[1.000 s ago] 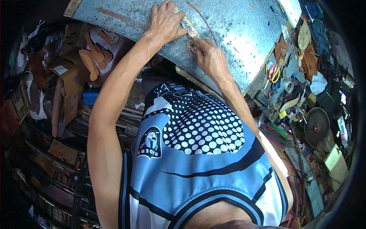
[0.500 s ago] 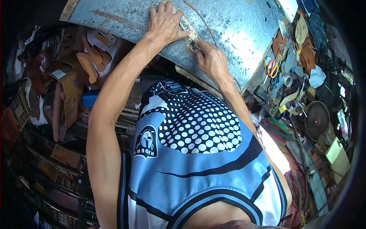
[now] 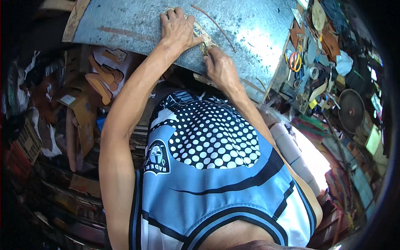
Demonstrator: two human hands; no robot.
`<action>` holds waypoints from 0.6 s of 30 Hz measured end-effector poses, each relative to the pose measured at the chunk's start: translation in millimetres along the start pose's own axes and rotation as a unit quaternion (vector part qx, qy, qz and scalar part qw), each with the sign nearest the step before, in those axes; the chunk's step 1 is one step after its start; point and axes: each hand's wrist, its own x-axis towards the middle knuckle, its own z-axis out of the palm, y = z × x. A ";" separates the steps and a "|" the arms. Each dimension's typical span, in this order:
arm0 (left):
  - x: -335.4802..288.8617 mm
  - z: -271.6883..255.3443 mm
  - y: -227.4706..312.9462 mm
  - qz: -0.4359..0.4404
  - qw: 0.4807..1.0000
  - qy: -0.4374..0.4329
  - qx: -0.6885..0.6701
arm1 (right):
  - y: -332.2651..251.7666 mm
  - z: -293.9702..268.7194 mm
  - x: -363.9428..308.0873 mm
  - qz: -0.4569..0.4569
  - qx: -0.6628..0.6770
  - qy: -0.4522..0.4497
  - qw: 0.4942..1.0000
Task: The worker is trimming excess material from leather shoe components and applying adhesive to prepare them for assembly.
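Note:
My left hand [image 3: 178, 30] lies spread on the metal-topped table, fingers and thumb pressing down a pale, patterned flat strip [image 3: 199, 31]. The strip slants between my two hands, and part of it is hidden under the left one. At its near end my right hand [image 3: 222, 68] is closed, thumb and fingers pressed together against the strip. Whatever those fingers hold is too small and covered to make out. Beyond both hands, a thin brown cord-like strip [image 3: 216, 26] rests on the table, touched by neither.
The table [image 3: 125, 16] has a worn grey metal top with a near edge close to my body. Orange-handled scissors [image 3: 295, 61], tape rolls [image 3: 313, 73] and scraps crowd its right side. A round fan-like disc [image 3: 351, 111] stands farther right. Brown cut pieces [image 3: 102, 77] and a cardboard box [image 3: 81, 110] lie lower left.
My right hand has shifted a little left, closer to the left hand. The left hand stays pressed on the strip. The whole view has tilted slightly.

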 end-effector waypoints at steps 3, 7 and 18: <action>5.1 -2.5 6.3 0.010 0.999 -0.020 0.022 | 0.5 24.0 -9.7 0.018 0.000 0.079 0.997; 5.3 1.6 6.3 0.024 0.999 -0.040 0.027 | -5.4 35.0 -15.6 0.040 0.004 0.123 0.992; 7.0 40.4 37.8 0.015 0.999 0.015 0.047 | 27.6 52.2 -30.1 0.054 -0.037 0.139 0.988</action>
